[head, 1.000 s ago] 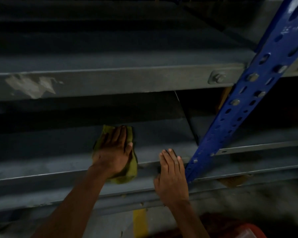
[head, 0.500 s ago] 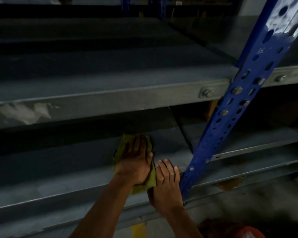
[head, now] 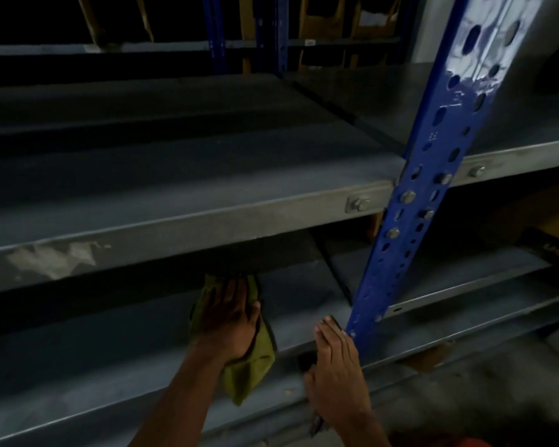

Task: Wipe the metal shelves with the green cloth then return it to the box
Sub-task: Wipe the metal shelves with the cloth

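A green cloth (head: 250, 366) lies flat on the lower grey metal shelf (head: 110, 356). My left hand (head: 228, 317) presses down on it with fingers spread, fingertips reaching under the edge of the upper shelf (head: 175, 175). Part of the cloth sticks out toward me below the palm. My right hand (head: 334, 366) rests on the front lip of the lower shelf, fingers together, right beside the blue upright post (head: 417, 195). The box is not in view.
The blue perforated post slants across the right side, bolted to the shelf beams. Another shelf section (head: 449, 279) continues right of it. Something red (head: 465, 441) shows at the bottom edge. More racking (head: 271, 30) stands in the dark background.
My left hand has slid the cloth to the right and deeper along the lower shelf. My view has tilted upward, showing more of the upper shelf. My right hand stays by the post.
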